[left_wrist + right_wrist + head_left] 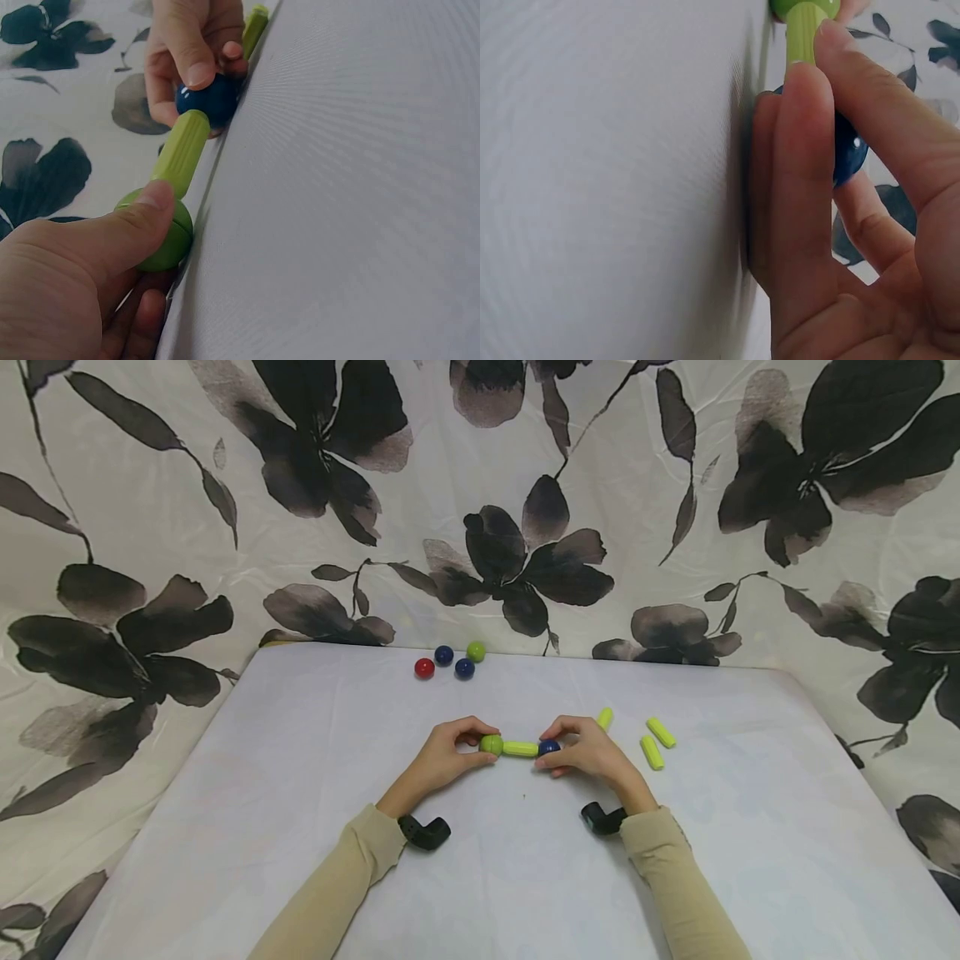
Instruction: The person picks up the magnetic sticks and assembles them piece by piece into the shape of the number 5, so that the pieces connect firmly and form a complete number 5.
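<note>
Sleeves [322, 893], hands [440, 758] (well inside table edges [540, 661])

White table [510, 877]; behind it, pale cloth [435, 485], dark floral print.

white table [517, 877] | four balls [465, 668], far edge | three sticks [652, 752], right

Left hand [446, 755] faces right hand [595, 752], both pinching.
</note>
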`<act>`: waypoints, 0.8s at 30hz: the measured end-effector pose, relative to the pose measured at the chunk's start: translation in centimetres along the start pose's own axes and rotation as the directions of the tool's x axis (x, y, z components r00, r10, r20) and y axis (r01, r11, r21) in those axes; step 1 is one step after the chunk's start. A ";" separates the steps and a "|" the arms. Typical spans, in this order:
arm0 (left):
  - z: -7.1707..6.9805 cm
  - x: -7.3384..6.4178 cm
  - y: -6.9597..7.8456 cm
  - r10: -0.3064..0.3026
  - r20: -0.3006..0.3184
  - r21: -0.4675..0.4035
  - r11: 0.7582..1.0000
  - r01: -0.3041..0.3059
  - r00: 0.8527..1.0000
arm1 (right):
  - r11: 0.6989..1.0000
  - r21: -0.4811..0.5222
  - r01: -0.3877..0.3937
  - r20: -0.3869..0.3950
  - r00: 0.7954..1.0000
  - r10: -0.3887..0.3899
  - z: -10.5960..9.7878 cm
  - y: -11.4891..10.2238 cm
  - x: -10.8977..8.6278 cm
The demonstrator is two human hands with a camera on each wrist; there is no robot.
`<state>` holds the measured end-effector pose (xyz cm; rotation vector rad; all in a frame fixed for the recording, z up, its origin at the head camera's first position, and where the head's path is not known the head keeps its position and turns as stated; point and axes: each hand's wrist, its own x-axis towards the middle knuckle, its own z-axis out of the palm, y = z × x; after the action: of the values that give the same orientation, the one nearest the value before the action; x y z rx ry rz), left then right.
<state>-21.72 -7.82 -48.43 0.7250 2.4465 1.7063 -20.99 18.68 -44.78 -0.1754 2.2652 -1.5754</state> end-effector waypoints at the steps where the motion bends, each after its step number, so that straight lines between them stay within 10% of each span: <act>1: 0.0 0.0 0.0 0.000 0.000 -0.001 1.000 0.000 1.000 | 1.000 -0.003 0.001 0.000 1.000 -0.001 0.0 0.0 0.0; 11: -0.6 -0.9 3.8 0.016 0.008 0.005 1.000 -0.016 1.000 | 0.999 -0.032 0.022 0.003 1.000 -0.021 0.1 -0.1 0.0; 24: -0.5 -0.8 3.9 0.009 0.005 -0.003 1.000 -0.009 1.000 | 0.998 -0.014 0.059 0.002 0.998 -0.059 0.0 0.1 0.0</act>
<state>-19.82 -7.55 -44.86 0.7399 2.4399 1.7088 -20.96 18.68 -44.89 -0.2498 2.2896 -1.5888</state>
